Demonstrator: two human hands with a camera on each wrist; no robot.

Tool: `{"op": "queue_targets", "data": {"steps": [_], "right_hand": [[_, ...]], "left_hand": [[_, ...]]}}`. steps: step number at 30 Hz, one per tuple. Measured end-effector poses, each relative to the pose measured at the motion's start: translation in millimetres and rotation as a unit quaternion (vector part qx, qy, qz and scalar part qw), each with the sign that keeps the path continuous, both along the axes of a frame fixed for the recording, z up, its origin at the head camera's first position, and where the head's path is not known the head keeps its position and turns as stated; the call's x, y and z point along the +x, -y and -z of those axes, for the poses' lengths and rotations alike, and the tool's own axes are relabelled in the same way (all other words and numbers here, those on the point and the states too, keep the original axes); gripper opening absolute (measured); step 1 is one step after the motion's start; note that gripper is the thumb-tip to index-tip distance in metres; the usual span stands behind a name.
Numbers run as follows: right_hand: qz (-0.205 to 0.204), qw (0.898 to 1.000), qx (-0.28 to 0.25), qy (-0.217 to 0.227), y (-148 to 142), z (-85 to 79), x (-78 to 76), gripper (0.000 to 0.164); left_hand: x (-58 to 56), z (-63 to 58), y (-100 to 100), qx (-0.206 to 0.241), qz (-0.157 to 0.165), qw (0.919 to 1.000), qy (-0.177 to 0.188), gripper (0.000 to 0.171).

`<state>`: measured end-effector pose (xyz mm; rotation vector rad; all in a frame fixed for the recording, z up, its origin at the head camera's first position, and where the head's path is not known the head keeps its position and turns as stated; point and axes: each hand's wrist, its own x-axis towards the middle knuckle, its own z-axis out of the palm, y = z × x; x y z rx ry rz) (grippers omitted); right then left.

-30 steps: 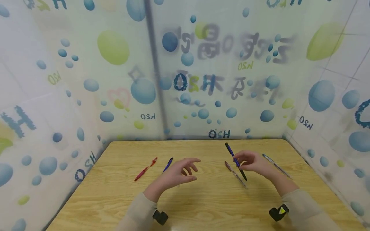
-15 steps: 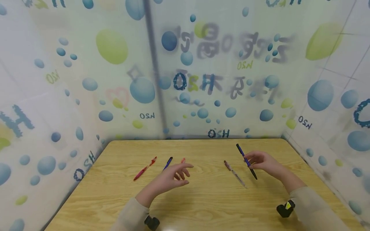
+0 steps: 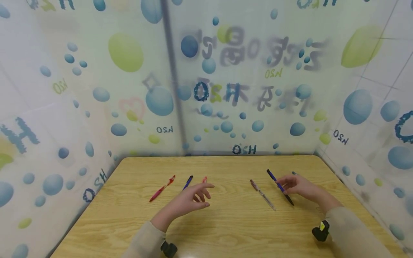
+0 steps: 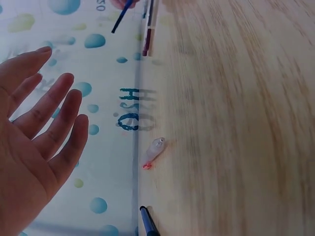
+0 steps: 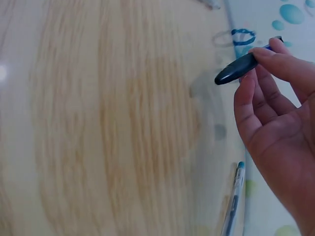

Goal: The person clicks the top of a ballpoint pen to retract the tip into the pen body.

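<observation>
My right hand [image 3: 298,187] pinches a blue pen with black ends [image 3: 273,178] between thumb and fingers, over the right part of the table. In the right wrist view its dark end [image 5: 236,69] juts out past the thumb. A clear pen with a teal tip [image 5: 234,201] lies close by, mostly hidden behind the hand in the head view. My left hand [image 3: 190,199] hovers with loosely bent fingers and nothing in it. It partly covers another blue pen [image 3: 188,182] and a clear pen with a red end [image 3: 204,180].
The wooden table [image 3: 226,225] carries a red pen [image 3: 162,188] on the left. A clear pen with a brown cap [image 3: 262,195] lies between the hands. Patterned curtains [image 3: 213,118] stand at the back and both sides.
My right hand has carried the blue pen rightward, away from the brown-capped pen, then slightly nearer me. My left hand has drifted left, uncovering the red end of a clear pen.
</observation>
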<state>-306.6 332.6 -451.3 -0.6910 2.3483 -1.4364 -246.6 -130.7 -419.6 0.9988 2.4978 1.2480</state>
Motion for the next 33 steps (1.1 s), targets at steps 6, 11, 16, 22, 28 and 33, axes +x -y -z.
{"op": "queue_targets", "data": {"steps": [6,11,16,22,28,33], "right_hand": [[-0.027,0.999,0.014,0.009,-7.9,11.2,-7.4,0.045],[-0.023,0.999,0.029,0.019,-10.0,19.1,-12.1,0.046],[-0.019,0.999,0.042,0.024,-11.2,21.6,-16.7,0.048],[-0.028,0.998,0.041,0.032,-14.3,22.2,-18.6,0.047],[-0.038,0.998,0.046,0.022,-13.5,20.9,-17.5,0.046],[-0.034,0.998,0.056,0.011,-12.9,21.5,-18.8,0.045]], "left_hand": [[-0.5,4.1,0.4,-0.005,-0.002,1.0000,0.003,0.054],[-0.8,6.8,-1.4,-0.021,0.002,0.9998,-0.002,0.053],[-1.5,7.1,-2.4,-0.037,0.004,0.9992,-0.013,0.054],[-3.7,6.8,-4.4,-0.046,0.003,0.9988,-0.016,0.053],[-6.1,8.4,-6.0,-0.050,0.008,0.9987,-0.009,0.053],[-7.5,9.2,-7.4,-0.050,0.009,0.9987,-0.010,0.053]]}}
